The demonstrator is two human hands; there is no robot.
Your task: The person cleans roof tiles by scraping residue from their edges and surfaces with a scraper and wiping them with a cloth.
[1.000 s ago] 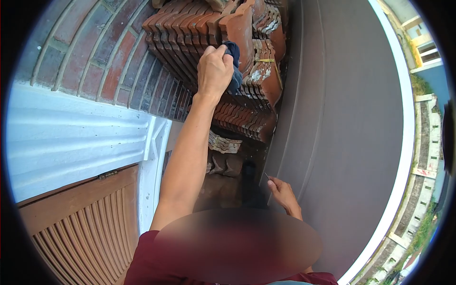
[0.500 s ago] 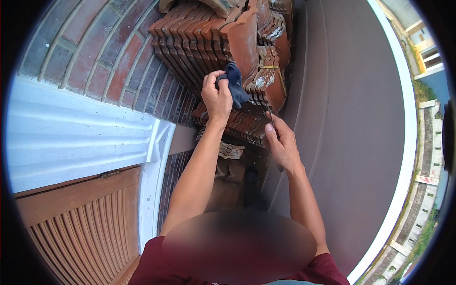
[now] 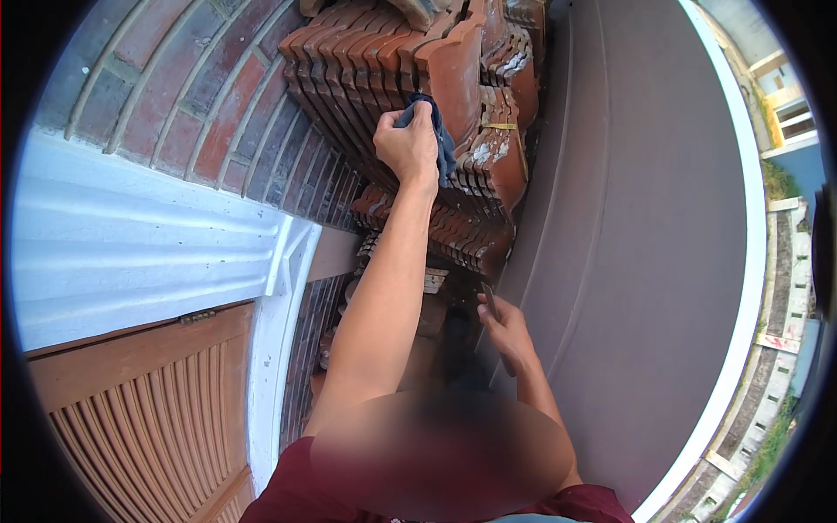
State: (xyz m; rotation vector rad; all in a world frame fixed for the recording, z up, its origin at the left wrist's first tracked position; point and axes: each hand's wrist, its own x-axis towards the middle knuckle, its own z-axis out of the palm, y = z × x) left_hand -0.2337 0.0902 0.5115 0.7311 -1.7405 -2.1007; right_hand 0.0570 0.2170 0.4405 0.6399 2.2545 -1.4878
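Note:
A dark blue cloth (image 3: pixel 443 144) is bunched in the closed fingers of my left hand (image 3: pixel 408 150). Both lie against the near face of the stacked orange clay roof tiles (image 3: pixel 449 74), close to the end tile. Lower and to the right, my right hand (image 3: pixel 507 331) is closed around a thin, flat, dark tool (image 3: pixel 489 299). Its narrow tip sticks out past the thumb, apart from the tiles, and the other end shows below the palm. Its exact kind cannot be made out.
More tiles (image 3: pixel 471 240) are piled below the main stack. A brick wall (image 3: pixel 174 96), white trim (image 3: pixel 148 218) and a brown louvred shutter (image 3: pixel 157 418) run along the left. A grey-brown wall panel (image 3: pixel 645 218) with a white edge borders the right.
My left hand has moved slightly up and right with the cloth, closer against the tiles. My right hand has dropped away from the tiles towards my body, still holding the flat tool.

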